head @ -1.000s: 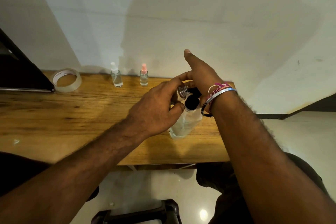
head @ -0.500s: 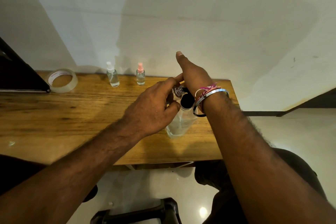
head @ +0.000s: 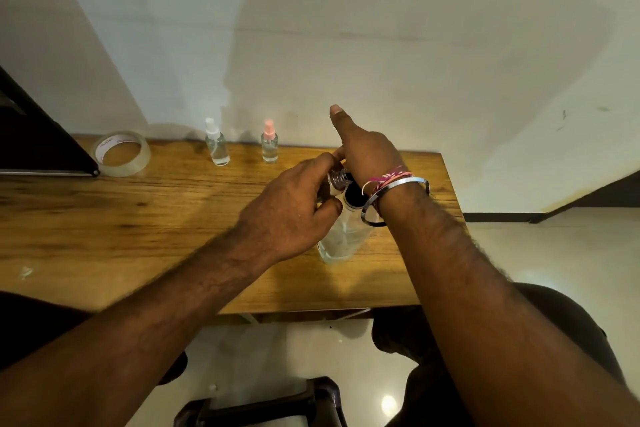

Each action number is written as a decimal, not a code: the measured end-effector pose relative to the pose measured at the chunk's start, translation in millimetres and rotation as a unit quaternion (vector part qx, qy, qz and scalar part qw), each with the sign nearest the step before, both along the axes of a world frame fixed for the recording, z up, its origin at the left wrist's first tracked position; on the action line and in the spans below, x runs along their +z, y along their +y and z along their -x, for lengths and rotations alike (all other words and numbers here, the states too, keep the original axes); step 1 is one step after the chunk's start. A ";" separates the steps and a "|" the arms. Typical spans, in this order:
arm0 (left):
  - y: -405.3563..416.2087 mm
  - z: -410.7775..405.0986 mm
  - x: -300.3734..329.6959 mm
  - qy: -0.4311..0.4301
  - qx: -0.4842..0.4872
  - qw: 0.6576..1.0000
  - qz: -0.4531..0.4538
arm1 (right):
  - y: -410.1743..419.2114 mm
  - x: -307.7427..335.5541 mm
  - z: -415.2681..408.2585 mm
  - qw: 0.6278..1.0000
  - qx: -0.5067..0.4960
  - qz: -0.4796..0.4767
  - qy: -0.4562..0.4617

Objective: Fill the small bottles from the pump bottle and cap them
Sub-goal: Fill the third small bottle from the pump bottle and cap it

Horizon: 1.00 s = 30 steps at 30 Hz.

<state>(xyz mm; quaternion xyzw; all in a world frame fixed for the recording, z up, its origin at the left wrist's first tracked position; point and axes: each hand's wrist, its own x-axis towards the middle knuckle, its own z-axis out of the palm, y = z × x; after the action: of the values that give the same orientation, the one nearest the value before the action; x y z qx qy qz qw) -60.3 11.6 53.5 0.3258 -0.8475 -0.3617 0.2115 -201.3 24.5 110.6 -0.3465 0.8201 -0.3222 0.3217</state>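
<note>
Head view, the only one: the pump bottle (head: 341, 239) stands on the worktop (head: 138, 218) near the right front edge, clear body, black pump top (head: 354, 196) half hidden under the right wrist. The left hand (head: 294, 215) has its fingers (head: 325, 163) curled round a small bottle (head: 335, 180), whose threaded open neck sits right beside the pump top. The right hand (head: 367, 149) is over the pump, thumb sticking straight up; its fingers are hidden behind the hand, so I can't tell if they press or grip anything.

Handling guess: the small bottle looks light, rigid and slick (clear plastic probably, could be glass), so pinching it round the body just under the neck seems right, keeping the mouth open to the nozzle. The pump bottle looks heavier with liquid low in it, and I'd say it may tip if pushed off-centre.

Around: two capped bottles stand at the back near the wall, white-topped (head: 216, 146) and pink-topped (head: 269, 144), well apart from the hands. A tape roll (head: 122, 153) lies back left, just beside a dark slab (head: 31, 142). Nothing blocks the hands; the bangle (head: 398, 184) hangs close to the pump top and could catch it.
</note>
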 end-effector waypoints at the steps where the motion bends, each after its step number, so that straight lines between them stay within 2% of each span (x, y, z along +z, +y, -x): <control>1: -0.1 -0.1 0.6 -0.001 0.001 1.000 0.001 | 0.1 0.5 0.2 1.000 0.010 -0.002 0.000; 3: -1.3 -0.3 2.6 0.002 0.005 1.000 0.005 | 0.0 3.0 0.6 0.999 0.030 0.004 -0.009; 6: -5.2 -1.1 3.1 0.009 0.004 1.000 0.015 | -3.7 4.1 2.4 0.998 -0.015 0.010 -0.063; 14: -9.7 -3.4 4.7 0.005 0.000 1.000 0.021 | -12.4 8.8 2.8 0.988 -0.023 -0.009 -0.155; 30: -6.2 -1.1 1.9 0.003 0.010 1.000 0.018 | -5.6 -1.6 1.1 0.996 -0.015 -0.008 -0.090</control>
<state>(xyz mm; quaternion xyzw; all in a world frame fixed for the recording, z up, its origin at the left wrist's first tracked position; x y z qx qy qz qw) -59.1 5.4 55.4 0.3296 -0.8499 -0.3449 0.2238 -202.4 18.9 108.9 -0.3010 0.7959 -0.3498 0.3920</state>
